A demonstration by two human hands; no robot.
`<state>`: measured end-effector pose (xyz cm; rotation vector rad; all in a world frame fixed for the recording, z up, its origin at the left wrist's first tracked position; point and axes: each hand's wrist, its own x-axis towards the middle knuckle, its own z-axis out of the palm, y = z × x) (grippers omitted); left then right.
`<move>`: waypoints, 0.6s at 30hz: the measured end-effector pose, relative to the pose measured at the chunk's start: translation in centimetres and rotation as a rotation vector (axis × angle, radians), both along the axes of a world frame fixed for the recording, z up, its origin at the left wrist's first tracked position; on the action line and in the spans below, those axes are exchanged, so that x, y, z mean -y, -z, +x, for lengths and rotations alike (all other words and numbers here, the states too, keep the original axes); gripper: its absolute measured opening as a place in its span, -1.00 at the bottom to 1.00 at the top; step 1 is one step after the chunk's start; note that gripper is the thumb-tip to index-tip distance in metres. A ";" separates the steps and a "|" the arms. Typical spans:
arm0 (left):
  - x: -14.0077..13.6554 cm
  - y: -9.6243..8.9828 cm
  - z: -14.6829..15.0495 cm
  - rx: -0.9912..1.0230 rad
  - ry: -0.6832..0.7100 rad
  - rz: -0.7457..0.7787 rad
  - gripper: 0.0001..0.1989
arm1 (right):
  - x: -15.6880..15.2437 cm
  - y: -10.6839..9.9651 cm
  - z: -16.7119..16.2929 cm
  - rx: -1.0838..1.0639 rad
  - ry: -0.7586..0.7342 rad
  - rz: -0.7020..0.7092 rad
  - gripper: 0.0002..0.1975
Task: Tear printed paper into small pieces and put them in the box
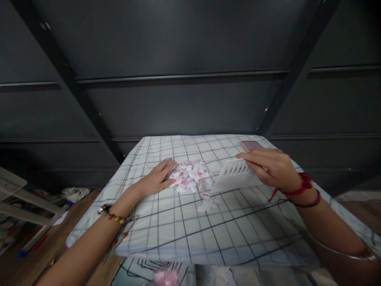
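Note:
A heap of small white and pink paper scraps (190, 174) lies near the middle of the table. My left hand (156, 176) rests flat at the heap's left side, fingers apart and touching its edge. In my right hand (272, 167) is a flat white plastic piece with a row of slots (233, 174), gripped by its upper right part and tilted up on the cloth. Its left edge stands just right of the heap. A few loose paper scraps (208, 203) lie nearer to me, below that edge. My right palm is turned away from view.
A checked white cloth (178, 226) covers the table. A pinkish phone (250, 145) lies at the back right, behind my right hand. Dark panels (184, 107) rise behind the table. At the left stands a pale wooden chair (24, 210). Something pink (166, 277) shows below the front edge.

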<state>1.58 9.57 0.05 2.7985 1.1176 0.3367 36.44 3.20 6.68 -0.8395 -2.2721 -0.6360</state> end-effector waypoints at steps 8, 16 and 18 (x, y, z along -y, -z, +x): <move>-0.1 0.1 0.0 -0.003 -0.007 -0.009 -0.43 | -0.2 0.1 -0.3 0.071 -0.097 -0.030 -0.79; -0.1 0.0 -0.1 -0.007 -0.005 -0.007 -0.43 | -0.3 -0.1 0.3 0.091 -0.031 0.001 -0.80; -0.1 0.0 0.0 -0.015 -0.013 -0.010 -0.43 | -0.3 -0.1 0.4 0.077 -0.004 0.007 -0.80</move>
